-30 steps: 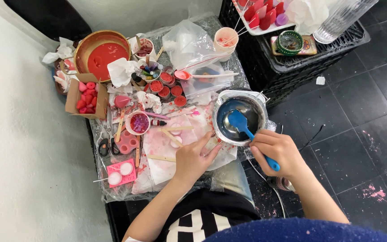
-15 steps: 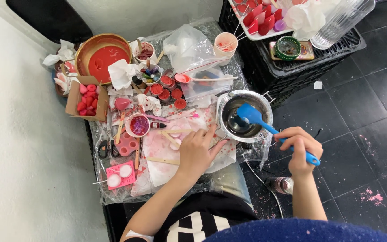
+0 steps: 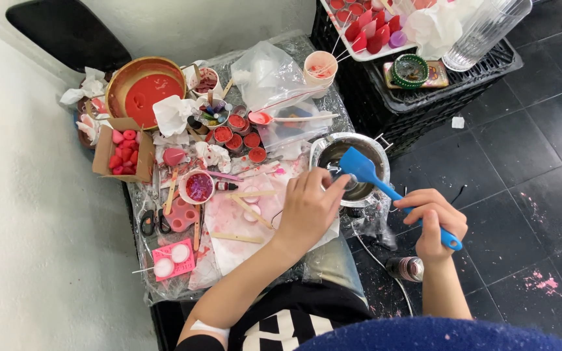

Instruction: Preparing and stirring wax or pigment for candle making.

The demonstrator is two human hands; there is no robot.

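My right hand grips the handle of a blue spatula, whose blade is lifted over a metal pot of dark liquid at the table's right edge. My left hand reaches across to the pot's near rim, fingertips pinched at the rim close to the spatula blade; what they pinch is too small to tell. Under the left wrist lies a pink-stained white sheet with wooden sticks.
The small table holds a gold bowl of red wax, small red-filled cups, a box of pink shapes, scissors, a plastic bag. A black crate with a tray and clear jug stands at right. A small jar lies on the dark floor.
The spatula has come up out of the pot and my right hand has drawn back to the right. My left hand has left the stained sheet and moved to the pot's rim.
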